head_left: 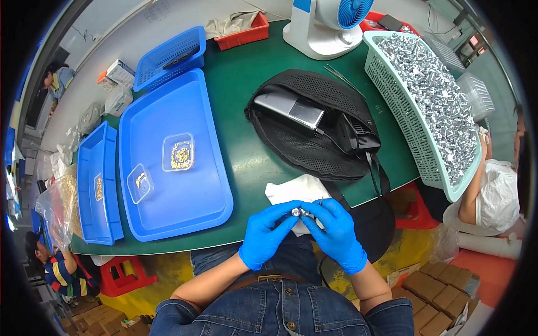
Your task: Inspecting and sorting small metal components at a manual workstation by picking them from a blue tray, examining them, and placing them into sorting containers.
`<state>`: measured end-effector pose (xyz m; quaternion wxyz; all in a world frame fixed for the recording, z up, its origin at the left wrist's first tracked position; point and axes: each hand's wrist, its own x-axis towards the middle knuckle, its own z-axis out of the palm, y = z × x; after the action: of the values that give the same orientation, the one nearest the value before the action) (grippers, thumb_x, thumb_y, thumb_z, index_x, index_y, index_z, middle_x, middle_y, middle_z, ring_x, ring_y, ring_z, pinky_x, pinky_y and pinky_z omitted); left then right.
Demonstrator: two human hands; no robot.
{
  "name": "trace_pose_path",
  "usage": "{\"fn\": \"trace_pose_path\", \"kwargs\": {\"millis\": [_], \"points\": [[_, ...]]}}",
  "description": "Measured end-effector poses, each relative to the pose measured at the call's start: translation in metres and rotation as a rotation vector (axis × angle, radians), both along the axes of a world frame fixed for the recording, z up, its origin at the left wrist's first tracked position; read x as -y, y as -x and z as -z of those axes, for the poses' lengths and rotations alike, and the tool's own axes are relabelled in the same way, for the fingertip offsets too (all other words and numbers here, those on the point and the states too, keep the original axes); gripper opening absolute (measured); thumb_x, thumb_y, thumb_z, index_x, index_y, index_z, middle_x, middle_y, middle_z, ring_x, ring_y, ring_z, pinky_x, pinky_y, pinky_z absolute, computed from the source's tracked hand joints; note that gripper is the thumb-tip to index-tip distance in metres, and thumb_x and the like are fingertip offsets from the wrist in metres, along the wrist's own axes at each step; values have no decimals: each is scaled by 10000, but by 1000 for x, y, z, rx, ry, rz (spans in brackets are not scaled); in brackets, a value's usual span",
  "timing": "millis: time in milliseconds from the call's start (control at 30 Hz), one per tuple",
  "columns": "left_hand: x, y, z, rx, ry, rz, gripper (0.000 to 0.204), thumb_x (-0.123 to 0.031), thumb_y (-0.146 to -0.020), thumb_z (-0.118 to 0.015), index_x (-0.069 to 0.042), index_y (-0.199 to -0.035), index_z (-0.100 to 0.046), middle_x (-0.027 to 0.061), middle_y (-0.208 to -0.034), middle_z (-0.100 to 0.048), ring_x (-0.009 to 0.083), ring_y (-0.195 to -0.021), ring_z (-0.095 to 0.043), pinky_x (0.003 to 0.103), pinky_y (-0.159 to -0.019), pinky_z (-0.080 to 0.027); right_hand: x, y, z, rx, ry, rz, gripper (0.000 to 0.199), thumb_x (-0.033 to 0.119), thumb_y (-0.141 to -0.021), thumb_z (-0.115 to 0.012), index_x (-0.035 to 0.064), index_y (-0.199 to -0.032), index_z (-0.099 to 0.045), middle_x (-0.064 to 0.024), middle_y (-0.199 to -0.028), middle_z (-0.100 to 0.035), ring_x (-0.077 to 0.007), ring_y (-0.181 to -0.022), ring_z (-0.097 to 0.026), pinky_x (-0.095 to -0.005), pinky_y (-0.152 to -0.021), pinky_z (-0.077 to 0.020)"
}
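My left hand (pixel 264 234), in a blue glove, pinches a small silver cylindrical metal part (pixel 295 212) at the table's front edge. Close against it, my right hand (pixel 337 234), gloved alike, is closed with its fingertips around another bit of shiny metal (pixel 305 213). A thin dark tip shows by the right fingers; I cannot make out what it belongs to. Just beyond both hands lies a white cloth (pixel 297 189). To the right, a pale green basket (pixel 392 103) is heaped with similar silver metal parts (pixel 428 92).
A blue tray (pixel 174 215) bears two clear boxes (pixel 179 154) with small brass-coloured pieces. Left of it is a narrower blue tray (pixel 101 218). A black mesh bag (pixel 291 148) holds a power bank (pixel 288 107). Metal tweezers (pixel 344 79) and a white fan (pixel 322 42) are behind. Other people sit at both sides.
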<state>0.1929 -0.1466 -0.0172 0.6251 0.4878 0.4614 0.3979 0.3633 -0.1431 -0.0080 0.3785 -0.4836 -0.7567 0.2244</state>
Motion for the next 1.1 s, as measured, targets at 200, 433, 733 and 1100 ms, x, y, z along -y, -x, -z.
{"fn": "trace_pose_path", "kwargs": {"millis": [200, 433, 733, 1100], "points": [[-1, 1, 2, -2, -14, 1, 317, 6, -868, -551, -4, -1184, -553, 99, -1098, -607, 152, -994, -577, 266, -865, -474, 0, 2, -1, -74, 32, -14, 312, 21, -712, -697, 24, -1016, -626, -105, -839, -562, -219, -702, -594, -284, -587, -484], [-4, 0, -3, 91, 51, 34, 329, 1, -877, -537, 2, -1206, -531, 112, -1146, -588, 165, -1008, -577, 276, -878, -468, -2, 1, 3, -78, 14, -27, 294, 24, -715, -696, 17, -1000, -624, -102, -831, -561, -214, -686, -593, -278, -570, -479], [-9, -6, -7, 125, 89, 17, 286, -41, -893, -525, -23, -1178, -553, 88, -1051, -614, 144, -959, -587, 277, -852, -471, -2, 0, 3, -67, 48, -12, 287, 52, -715, -710, 43, -990, -629, -102, -816, -551, -213, -656, -580, -286, -558, -469], [-20, -7, -10, 514, 535, -31, 288, -126, -925, -493, -16, -1190, -509, 79, -962, -604, 106, -671, -543, 201, -556, -408, -4, 2, -6, -204, 97, -17, 257, 113, -754, -688, 68, -1000, -630, -103, -794, -542, -228, -666, -571, -311, -579, -470]]}}
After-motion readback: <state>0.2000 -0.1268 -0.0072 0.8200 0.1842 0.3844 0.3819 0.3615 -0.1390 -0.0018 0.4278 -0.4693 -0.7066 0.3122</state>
